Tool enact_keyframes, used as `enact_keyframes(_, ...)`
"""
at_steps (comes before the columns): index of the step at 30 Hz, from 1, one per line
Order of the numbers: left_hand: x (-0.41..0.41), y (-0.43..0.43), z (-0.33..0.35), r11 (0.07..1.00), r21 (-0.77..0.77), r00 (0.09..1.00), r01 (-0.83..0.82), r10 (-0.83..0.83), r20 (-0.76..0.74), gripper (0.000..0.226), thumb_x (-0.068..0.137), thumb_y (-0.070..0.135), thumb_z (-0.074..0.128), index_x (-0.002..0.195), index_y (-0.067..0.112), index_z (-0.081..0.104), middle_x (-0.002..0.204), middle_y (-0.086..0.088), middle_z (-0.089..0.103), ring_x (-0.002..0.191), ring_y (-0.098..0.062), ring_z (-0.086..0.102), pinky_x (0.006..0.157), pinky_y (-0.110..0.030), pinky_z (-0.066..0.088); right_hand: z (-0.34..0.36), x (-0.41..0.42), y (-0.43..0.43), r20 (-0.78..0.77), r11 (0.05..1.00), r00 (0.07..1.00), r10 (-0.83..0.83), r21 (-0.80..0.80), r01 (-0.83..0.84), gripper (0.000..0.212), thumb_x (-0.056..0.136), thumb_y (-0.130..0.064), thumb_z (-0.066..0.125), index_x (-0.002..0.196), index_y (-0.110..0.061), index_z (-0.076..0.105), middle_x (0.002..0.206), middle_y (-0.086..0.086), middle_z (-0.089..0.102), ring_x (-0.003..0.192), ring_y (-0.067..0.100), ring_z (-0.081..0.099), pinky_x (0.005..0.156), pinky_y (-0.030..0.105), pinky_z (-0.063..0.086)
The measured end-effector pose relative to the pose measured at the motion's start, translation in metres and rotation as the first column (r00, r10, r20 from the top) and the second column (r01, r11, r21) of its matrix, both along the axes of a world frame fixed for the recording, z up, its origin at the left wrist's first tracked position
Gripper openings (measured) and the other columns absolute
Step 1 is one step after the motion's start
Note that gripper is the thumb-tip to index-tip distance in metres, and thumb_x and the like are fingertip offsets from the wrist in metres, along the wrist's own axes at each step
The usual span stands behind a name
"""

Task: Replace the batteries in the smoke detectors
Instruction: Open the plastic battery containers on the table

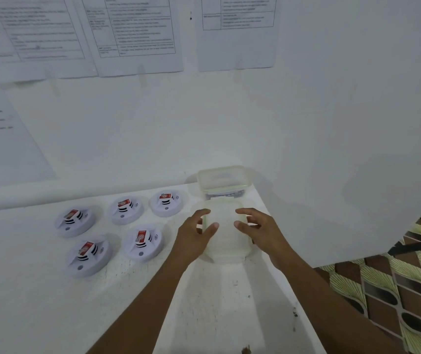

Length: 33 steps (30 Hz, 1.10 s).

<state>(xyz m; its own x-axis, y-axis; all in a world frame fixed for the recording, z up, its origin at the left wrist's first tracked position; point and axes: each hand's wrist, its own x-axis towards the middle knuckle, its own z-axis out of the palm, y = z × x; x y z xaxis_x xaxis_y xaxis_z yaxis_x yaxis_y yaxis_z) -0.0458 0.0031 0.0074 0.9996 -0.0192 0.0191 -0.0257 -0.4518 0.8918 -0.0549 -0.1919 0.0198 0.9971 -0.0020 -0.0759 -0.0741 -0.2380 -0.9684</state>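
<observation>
Five white round smoke detectors (143, 242), each topped by one red battery (141, 236) — two translucent containers (226, 247); left hand (194, 233), right hand (260, 229) above the nearer, grips apart.

All that shows of the person is two arms, the left forearm (137, 302) and the right forearm (332, 297), both bare along the whole stretch in view, slim and smooth, and drawn broad at the bottom edge and narrow at the wrists by the wide lens. The left hand (194, 236) and the right hand (260, 226) are bare as well, each with long, slender fingers. The nails seem cut short, with a paler tip on the left thumb, though the picture is too soft to tell finer detail.
</observation>
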Motion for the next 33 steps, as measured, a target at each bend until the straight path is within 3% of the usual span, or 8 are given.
enact_keyframes(5, 0.001, -0.001, 0.002, 0.952, -0.297, 0.976, 0.072, -0.128, -0.175, 0.026, 0.089, 0.034, 0.067, 0.11, 0.044, 0.056, 0.113, -0.017, 0.062, 0.102, -0.027, 0.062, 0.084, -0.036, 0.053, 0.0, 0.0, -0.003, -0.126, 0.981, 0.986, 0.112, 0.175, -0.089, 0.019, 0.088, -0.019, 0.071, 0.103, -0.031, 0.068, 0.106, 0.009, 0.069, 0.098, 0.027, 0.065, 0.084, 0.045, 0.056)
enact_keyframes(10, 0.005, 0.006, 0.001, 0.897, -0.404, 0.913, 0.179, -0.304, -0.273, 0.038, 0.084, 0.037, 0.071, 0.116, 0.039, 0.052, 0.12, -0.028, 0.059, 0.111, -0.044, 0.058, 0.084, -0.043, 0.053, 0.003, -0.005, -0.008, -0.213, 0.955, 0.957, 0.197, 0.261, -0.138, 0.019, 0.091, -0.014, 0.066, 0.107, -0.021, 0.058, 0.101, 0.014, 0.064, 0.086, 0.029, 0.065, 0.074, 0.041, 0.056)
enact_keyframes(14, 0.007, 0.007, -0.002, 0.876, -0.441, 0.894, 0.196, -0.345, -0.287, 0.032, 0.09, 0.031, 0.067, 0.117, 0.036, 0.052, 0.121, -0.023, 0.061, 0.112, -0.04, 0.06, 0.087, -0.046, 0.053, 0.001, -0.005, -0.008, -0.214, 0.952, 0.957, 0.198, 0.275, -0.136, 0.018, 0.092, -0.014, 0.065, 0.106, -0.02, 0.056, 0.108, 0.014, 0.064, 0.091, 0.028, 0.064, 0.08, 0.047, 0.057)
enact_keyframes(19, 0.004, 0.004, 0.002, 0.888, -0.426, 0.948, 0.17, -0.266, -0.175, 0.023, 0.09, 0.023, 0.069, 0.109, 0.025, 0.057, 0.107, -0.008, 0.069, 0.088, -0.016, 0.068, 0.071, -0.031, 0.056, -0.002, -0.009, -0.003, -0.091, 0.978, 0.992, 0.089, 0.196, -0.07, 0.011, 0.092, -0.015, 0.065, 0.098, -0.016, 0.056, 0.099, 0.011, 0.065, 0.091, 0.027, 0.064, 0.071, 0.044, 0.058)
enact_keyframes(24, 0.0, 0.007, 0.003, 0.979, -0.19, 0.984, 0.07, -0.099, -0.15, 0.056, 0.077, 0.05, 0.075, 0.127, 0.045, 0.05, 0.114, -0.001, 0.056, 0.099, -0.016, 0.058, 0.079, -0.029, 0.052, -0.008, -0.017, 0.004, -0.107, 0.968, 0.992, -0.072, 0.233, 0.095, 0.009, 0.092, -0.015, 0.065, 0.091, -0.021, 0.059, 0.104, 0.019, 0.061, 0.1, 0.036, 0.06, 0.071, 0.044, 0.059)
enact_keyframes(27, -0.01, 0.014, 0.003, 0.99, -0.139, 0.985, 0.021, -0.045, -0.167, 0.079, 0.073, 0.059, 0.074, 0.14, 0.043, 0.036, 0.123, 0.004, 0.05, 0.104, -0.015, 0.058, 0.083, -0.034, 0.055, -0.009, -0.028, 0.01, -0.131, 0.942, 0.976, -0.176, 0.267, 0.206, 0.011, 0.089, -0.011, 0.067, 0.093, -0.02, 0.062, 0.1, 0.019, 0.06, 0.09, 0.032, 0.061, 0.075, 0.047, 0.061)
enact_keyframes(30, -0.02, 0.024, -0.001, 0.997, -0.073, 0.987, -0.036, 0.024, -0.159, 0.077, 0.075, 0.049, 0.077, 0.14, 0.034, 0.038, 0.12, 0.001, 0.053, 0.102, -0.019, 0.06, 0.077, -0.033, 0.058, -0.007, -0.046, 0.012, -0.146, 0.927, 0.984, -0.106, 0.342, 0.151, 0.013, 0.088, -0.009, 0.068, 0.097, -0.019, 0.067, 0.095, 0.026, 0.061, 0.075, 0.032, 0.067, 0.072, 0.04, 0.061)
enact_keyframes(33, -0.016, 0.033, 0.0, 0.979, -0.08, 0.975, -0.189, 0.177, -0.133, 0.074, 0.077, 0.044, 0.077, 0.139, 0.023, 0.043, 0.108, -0.004, 0.062, 0.089, -0.021, 0.065, 0.058, -0.025, 0.056, -0.009, -0.053, 0.009, -0.106, 0.966, 0.987, -0.117, 0.217, 0.138, 0.013, 0.09, -0.02, 0.068, 0.097, -0.031, 0.07, 0.106, 0.009, 0.063, 0.085, 0.025, 0.071, 0.079, 0.038, 0.06)
